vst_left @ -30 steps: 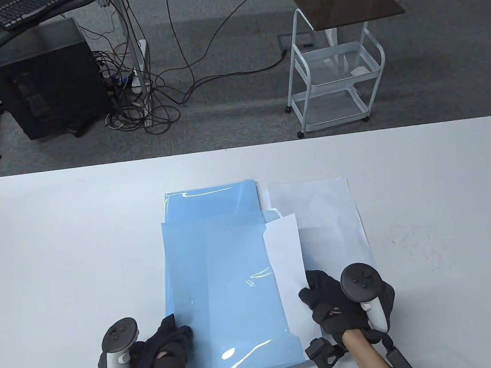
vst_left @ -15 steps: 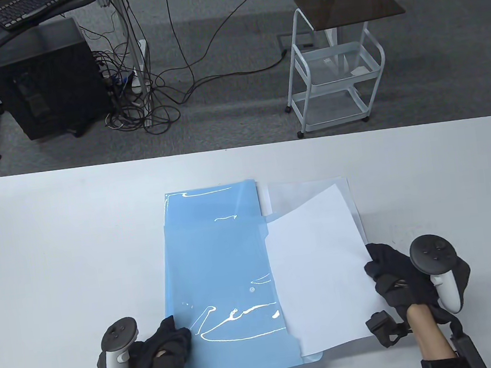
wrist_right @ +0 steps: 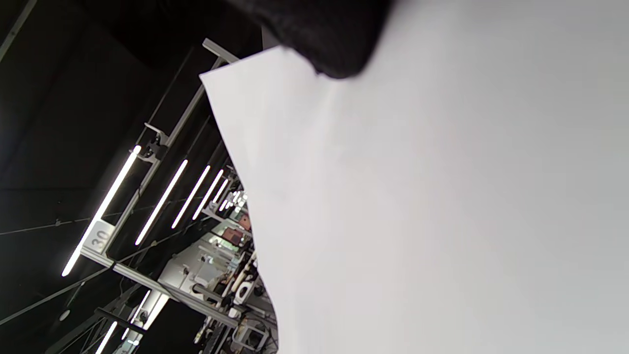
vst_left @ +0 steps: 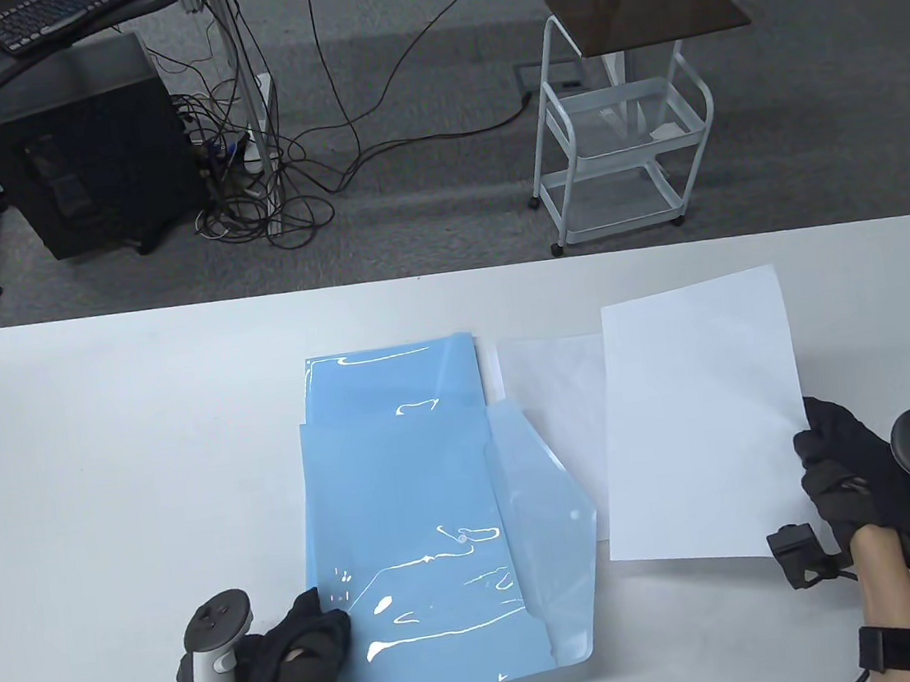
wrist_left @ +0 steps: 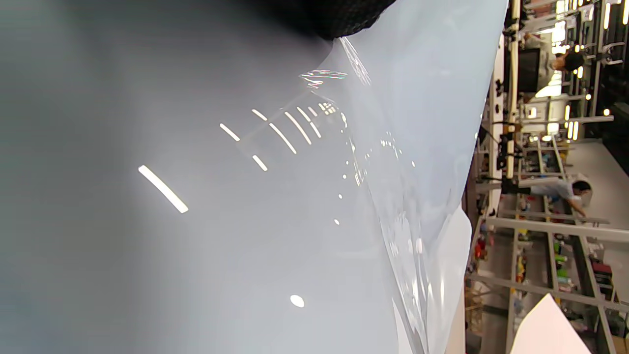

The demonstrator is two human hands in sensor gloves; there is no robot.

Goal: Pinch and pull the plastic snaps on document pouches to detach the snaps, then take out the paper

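A light-blue document pouch (vst_left: 412, 529) lies flat at the table's middle, its clear flap (vst_left: 544, 496) folded open to the right. My left hand (vst_left: 325, 630) grips the pouch's near left corner; the left wrist view shows the glossy pouch (wrist_left: 295, 196) under a gloved fingertip (wrist_left: 339, 19). My right hand (vst_left: 815, 438) pinches the right edge of a white paper sheet (vst_left: 701, 418), which is held clear of the pouch at the right. In the right wrist view the sheet (wrist_right: 417, 221) fills the frame below a fingertip (wrist_right: 334, 44).
A second blue pouch (vst_left: 393, 377) lies under the first, sticking out at the back. Another white sheet (vst_left: 550, 371) rests on the white table (vst_left: 104, 450) beside it. Beyond the far edge stand a white cart (vst_left: 620, 130) and a black computer tower (vst_left: 84, 154).
My right hand has pulled the sheet fully out of the pouch and carried it to the right. The flap now lies open and bare. My left hand has stayed on the corner.
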